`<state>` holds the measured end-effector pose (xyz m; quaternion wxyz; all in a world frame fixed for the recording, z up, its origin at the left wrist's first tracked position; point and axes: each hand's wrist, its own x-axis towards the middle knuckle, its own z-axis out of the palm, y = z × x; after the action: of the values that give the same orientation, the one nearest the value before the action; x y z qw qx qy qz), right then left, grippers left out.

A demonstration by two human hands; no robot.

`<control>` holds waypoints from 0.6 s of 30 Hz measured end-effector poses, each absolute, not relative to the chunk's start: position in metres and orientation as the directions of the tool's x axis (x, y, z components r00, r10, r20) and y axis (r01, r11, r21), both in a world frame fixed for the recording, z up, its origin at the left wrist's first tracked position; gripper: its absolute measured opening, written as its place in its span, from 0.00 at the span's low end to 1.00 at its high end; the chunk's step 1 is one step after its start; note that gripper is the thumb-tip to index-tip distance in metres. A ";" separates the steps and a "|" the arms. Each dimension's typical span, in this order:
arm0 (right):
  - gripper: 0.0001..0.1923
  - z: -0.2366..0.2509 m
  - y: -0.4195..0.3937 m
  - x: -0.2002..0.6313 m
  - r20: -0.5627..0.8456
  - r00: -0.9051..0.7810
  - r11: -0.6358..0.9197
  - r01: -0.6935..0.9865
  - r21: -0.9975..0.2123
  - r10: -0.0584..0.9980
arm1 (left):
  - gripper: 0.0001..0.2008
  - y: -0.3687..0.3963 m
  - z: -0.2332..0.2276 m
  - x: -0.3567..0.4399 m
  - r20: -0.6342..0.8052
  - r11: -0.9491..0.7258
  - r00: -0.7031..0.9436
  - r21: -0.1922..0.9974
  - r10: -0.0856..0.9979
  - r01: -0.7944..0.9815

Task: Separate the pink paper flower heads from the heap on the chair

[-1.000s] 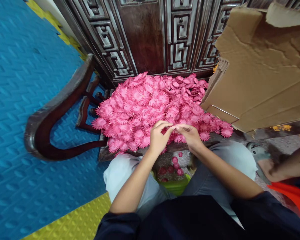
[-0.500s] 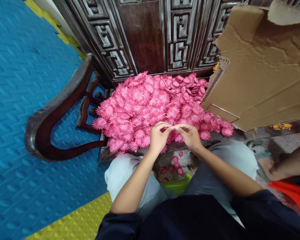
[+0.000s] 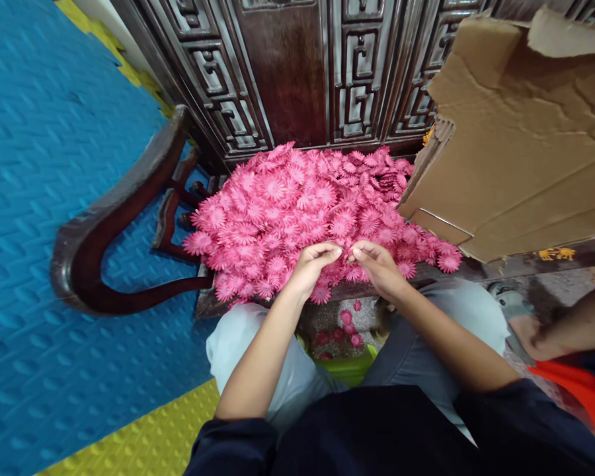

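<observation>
A large heap of pink flower heads [image 3: 272, 215] lies on a dark wooden bench seat [image 3: 357, 289]. Over the front of the heap, my left hand [image 3: 313, 266] is closed in a pinch, thumb against the fingers. Facing it from the right, my right hand [image 3: 378, 266] is pinched too, with a narrow gap between the two sets of fingertips. Whatever the fingertips hold is too small to make out against the pink behind.
A torn cardboard box [image 3: 520, 145] stands on the bench at the right, touching the heap. A curved wooden armrest [image 3: 86, 254] bounds the left. Several pink flowers [image 3: 347, 327] lie on the floor near a green object [image 3: 350, 368]. Another person's foot [image 3: 525, 330] is at the right.
My fingertips were touching each other over the heap; now the two hands have drawn slightly apart. Both stay pinched.
</observation>
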<state>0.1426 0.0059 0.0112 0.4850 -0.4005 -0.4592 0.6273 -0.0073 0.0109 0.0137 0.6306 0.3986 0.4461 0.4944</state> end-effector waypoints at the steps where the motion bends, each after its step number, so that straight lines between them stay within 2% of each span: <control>1: 0.14 0.013 0.006 0.143 -0.060 -0.229 -0.116 -0.237 -0.964 0.972 | 0.10 0.011 0.014 -0.008 -0.190 0.219 0.127 0.934 0.974 -0.283; 6: 0.16 0.020 0.006 0.145 -0.080 -0.251 -0.140 -0.230 -0.963 0.965 | 0.09 0.010 0.017 -0.009 -0.219 0.266 0.212 0.936 0.952 -0.229; 12: 0.17 0.015 0.006 0.140 -0.159 -0.198 -0.205 -0.243 -0.948 0.967 | 0.11 0.004 0.023 -0.007 0.013 -0.019 0.123 0.999 0.992 0.049; 18: 0.14 0.008 0.004 0.135 -0.179 -0.190 -0.238 -0.354 -0.905 0.965 | 0.12 0.002 0.021 -0.001 0.152 -0.157 0.049 0.980 0.987 0.119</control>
<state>0.1349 0.0041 0.0085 0.4896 -0.4065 -0.3761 0.6735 -0.0010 0.0017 0.0207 0.4380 0.5770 0.4793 0.4955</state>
